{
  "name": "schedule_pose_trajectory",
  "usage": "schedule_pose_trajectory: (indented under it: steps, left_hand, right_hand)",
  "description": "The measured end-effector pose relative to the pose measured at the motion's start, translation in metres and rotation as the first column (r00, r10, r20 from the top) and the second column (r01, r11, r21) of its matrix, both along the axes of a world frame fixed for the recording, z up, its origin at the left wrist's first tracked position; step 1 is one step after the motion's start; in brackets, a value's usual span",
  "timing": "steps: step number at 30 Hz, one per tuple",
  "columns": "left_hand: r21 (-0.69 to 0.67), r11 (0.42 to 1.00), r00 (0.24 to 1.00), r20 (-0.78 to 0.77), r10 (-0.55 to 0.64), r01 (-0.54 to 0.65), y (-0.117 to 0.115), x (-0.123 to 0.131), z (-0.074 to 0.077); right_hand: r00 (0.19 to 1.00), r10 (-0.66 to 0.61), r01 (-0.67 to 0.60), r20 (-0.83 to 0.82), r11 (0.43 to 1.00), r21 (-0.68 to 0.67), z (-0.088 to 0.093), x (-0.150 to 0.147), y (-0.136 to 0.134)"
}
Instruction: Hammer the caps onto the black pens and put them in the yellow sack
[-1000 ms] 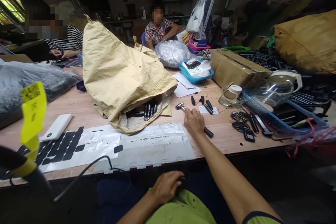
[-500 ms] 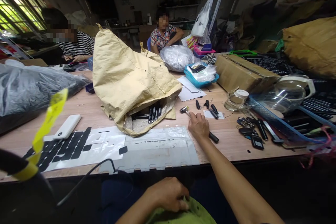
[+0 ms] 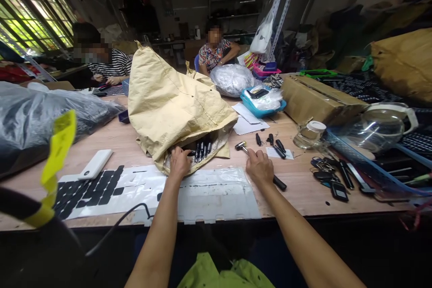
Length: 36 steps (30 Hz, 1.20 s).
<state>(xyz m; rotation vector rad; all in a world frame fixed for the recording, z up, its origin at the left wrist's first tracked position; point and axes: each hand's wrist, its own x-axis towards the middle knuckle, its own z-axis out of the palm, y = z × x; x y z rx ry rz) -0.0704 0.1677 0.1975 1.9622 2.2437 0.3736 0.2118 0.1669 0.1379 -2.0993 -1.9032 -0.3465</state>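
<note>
My left hand (image 3: pixel 179 162) reaches into the open mouth of a tan paper sack (image 3: pixel 172 99), fingers curled among several black stick-like parts (image 3: pixel 201 149) lying there; what it grips is hidden. My right hand (image 3: pixel 259 166) rests closed on the handle of a small hammer (image 3: pixel 242 146) with a black grip, which lies on the wooden table (image 3: pixel 303 184). In front of both hands lies a clear plastic sheet (image 3: pixel 212 191).
A sheet of black pads (image 3: pixel 87 186) and a white power bank (image 3: pixel 96 164) sit at left. Keys (image 3: pixel 329 177), a jar (image 3: pixel 308 132), a blue tray (image 3: pixel 371 162) and a cardboard box (image 3: pixel 320 99) crowd the right. Two people sit across the table.
My left hand rose from my lap and reached forward into the sack's mouth. My right hand stayed on the hammer handle. The view tilted up slightly.
</note>
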Motion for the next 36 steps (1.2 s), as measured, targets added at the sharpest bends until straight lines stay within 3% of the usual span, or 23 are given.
schedule_pose_trajectory:
  steps: [10,13,16,19,22,25,28,32,34,36]
  left_hand:
    - [-0.074,0.992,0.994,-0.041,0.098,-0.101,0.008,0.009,0.001]
    - [-0.036,0.994,0.995,0.011,0.103,-0.102,-0.001,0.011,0.005]
    - [0.05,0.997,0.996,0.071,0.052,-0.056,-0.019,0.014,0.02]
    - [0.075,0.986,0.985,0.079,-0.154,0.148,-0.036,0.028,0.044]
    - [0.08,0.905,0.905,0.055,-0.422,0.418,-0.042,0.062,0.073]
    - [0.16,0.829,0.84,0.0,-0.542,0.535,-0.029,0.103,0.108]
    - [0.306,0.845,0.893,-0.037,-0.449,0.438,-0.008,0.121,0.157]
    - [0.325,0.941,0.995,-0.059,-0.076,0.091,0.002,0.088,0.222]
    - [0.201,0.979,0.999,-0.006,0.044,-0.042,-0.004,0.063,0.234]
    - [0.017,0.995,0.994,0.053,0.095,-0.096,-0.015,0.046,0.228]
  right_hand:
    - [1.0,0.012,-0.013,0.003,1.0,0.016,0.0,0.004,0.0]
    - [1.0,0.008,-0.008,0.002,0.999,0.034,-0.001,0.004,0.0]
    - [1.0,0.004,-0.004,0.0,0.999,0.048,-0.001,0.003,0.0]
    - [1.0,0.007,-0.007,0.0,0.999,0.048,-0.001,0.003,0.0]
    - [1.0,0.016,-0.015,-0.005,0.998,0.061,-0.003,0.006,0.001]
    - [1.0,0.021,-0.019,-0.017,0.996,0.084,-0.005,0.01,0.002]
    - [0.999,0.028,-0.025,-0.031,0.995,0.092,-0.007,0.013,0.003]
    - [0.998,0.042,-0.038,-0.038,0.996,0.082,-0.007,0.013,0.003]
    - [0.998,0.041,-0.038,-0.039,0.996,0.081,-0.008,0.012,0.004]
    - [0.999,0.035,-0.032,-0.039,0.996,0.083,-0.008,0.011,0.004]
